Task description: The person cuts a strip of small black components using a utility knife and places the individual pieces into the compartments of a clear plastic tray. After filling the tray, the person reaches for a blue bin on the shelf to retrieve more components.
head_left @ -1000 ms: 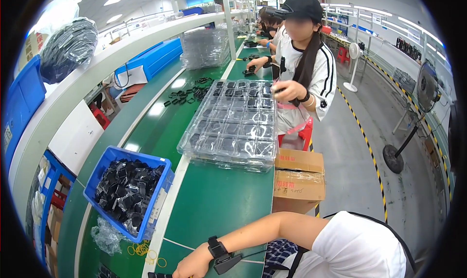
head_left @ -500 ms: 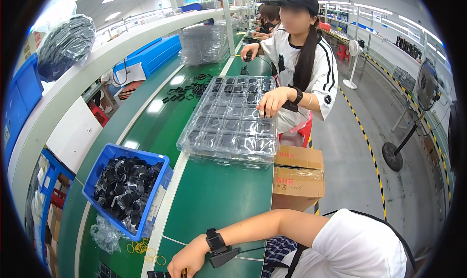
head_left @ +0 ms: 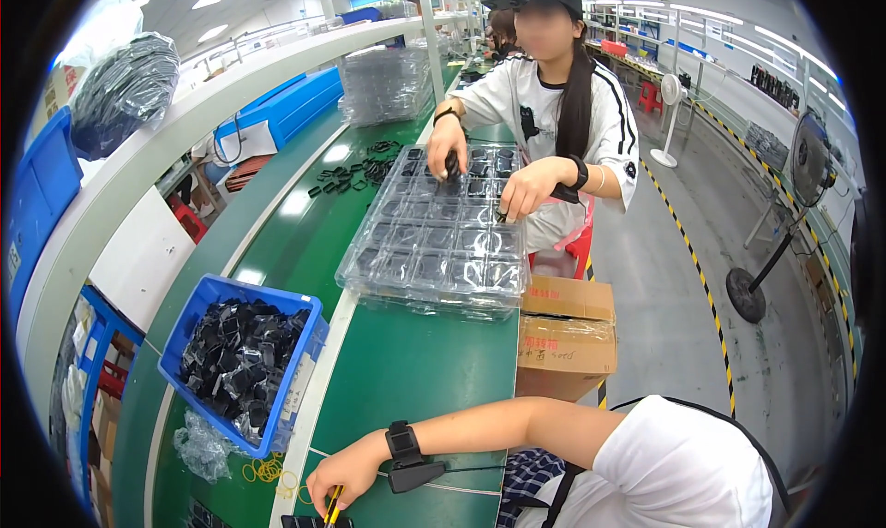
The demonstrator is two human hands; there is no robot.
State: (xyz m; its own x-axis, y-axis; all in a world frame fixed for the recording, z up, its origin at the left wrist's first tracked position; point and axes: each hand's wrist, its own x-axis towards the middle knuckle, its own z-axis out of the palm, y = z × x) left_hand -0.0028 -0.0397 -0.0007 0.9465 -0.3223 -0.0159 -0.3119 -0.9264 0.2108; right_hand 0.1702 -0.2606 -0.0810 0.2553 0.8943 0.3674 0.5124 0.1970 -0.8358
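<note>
Yellow and black, a slim tool (head_left: 333,504) is being pinched between the fingers of the right hand (head_left: 347,471) near the white strip (head_left: 318,401) edging the counter (head_left: 420,371); a dark piece (head_left: 297,522) is lying beside the hand, and a blue bin (head_left: 297,366) is standing across that strip

"What do you make out from your end?"

"I have 1 arm, the right arm (head_left: 503,423), reaching leftward from the shoulder (head_left: 669,450) at lower right."

"Is it straight?"

"I see a soft bend at the elbow (head_left: 531,415). The forearm (head_left: 461,428) then slopes gently down to the wrist (head_left: 377,447)."

"And the hand?"

"I read the right hand (head_left: 344,469) as back uppermost, its fingers (head_left: 317,489) curled downward and drawn together in a grip near the lower edge."
</note>
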